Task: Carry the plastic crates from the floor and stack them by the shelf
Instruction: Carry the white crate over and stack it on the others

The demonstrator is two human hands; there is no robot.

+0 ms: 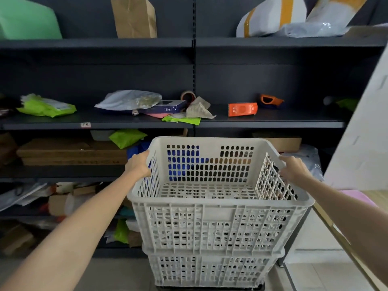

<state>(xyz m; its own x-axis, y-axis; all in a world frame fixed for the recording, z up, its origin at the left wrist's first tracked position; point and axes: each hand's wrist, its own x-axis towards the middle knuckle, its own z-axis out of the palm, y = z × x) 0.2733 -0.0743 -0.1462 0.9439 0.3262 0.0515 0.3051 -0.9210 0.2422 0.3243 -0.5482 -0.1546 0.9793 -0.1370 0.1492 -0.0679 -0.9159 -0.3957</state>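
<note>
An empty white perforated plastic crate (212,225) sits nested on top of a second white crate (212,269) on the floor in front of the dark shelf (96,123). My left hand (138,164) grips the top crate's left rim. On the right rim, my right hand (294,168) holds the same crate. Both arms reach forward from the bottom corners of the view. A dark base shows under the lower crate.
The shelf holds green and grey mailer bags (47,107), a brown box (134,17), an orange packet (242,109) and flat cardboard (71,152). A white panel (365,133) leans at the right, above a table edge with a metal frame (344,244). Tiled floor lies in front.
</note>
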